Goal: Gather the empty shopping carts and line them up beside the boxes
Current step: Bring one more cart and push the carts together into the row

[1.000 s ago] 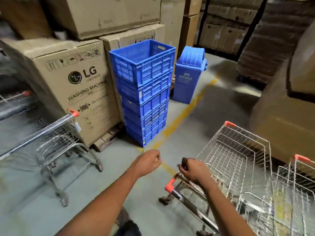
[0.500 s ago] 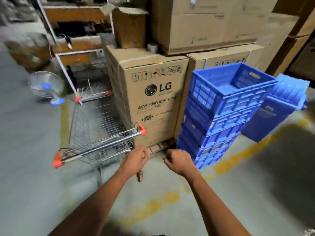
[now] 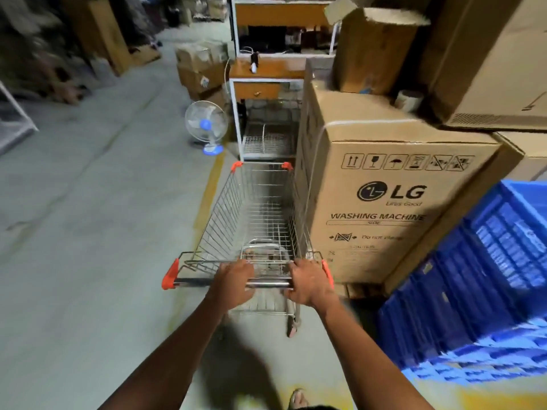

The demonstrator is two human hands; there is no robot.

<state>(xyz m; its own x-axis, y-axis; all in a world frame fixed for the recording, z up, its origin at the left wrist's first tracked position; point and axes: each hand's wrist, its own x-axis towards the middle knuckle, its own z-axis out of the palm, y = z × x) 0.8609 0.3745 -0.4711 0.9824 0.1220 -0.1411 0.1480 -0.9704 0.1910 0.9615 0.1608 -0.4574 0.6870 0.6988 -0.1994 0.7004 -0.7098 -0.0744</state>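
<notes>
Both hands are gripping the handle bar (image 3: 260, 282) of an empty wire shopping cart (image 3: 254, 220): the left hand (image 3: 233, 281) is curling over it near the middle, the right hand (image 3: 307, 284) near the right end cap, probably to steer it evenly. The cart is standing just beside the LG washing machine box (image 3: 390, 202), running along its side, likely being parked in line there.

The cart (image 3: 260, 220) is showing silver wire mesh with orange corner caps and orange handle ends. The box (image 3: 384, 202) is showing brown cardboard with black print. The crates (image 3: 479, 297) at right are gleaming blue. The fan (image 3: 206, 125) is showing white with a blue hub. A yellow line (image 3: 207, 190) is crossing the grey floor (image 3: 88, 232).
</notes>
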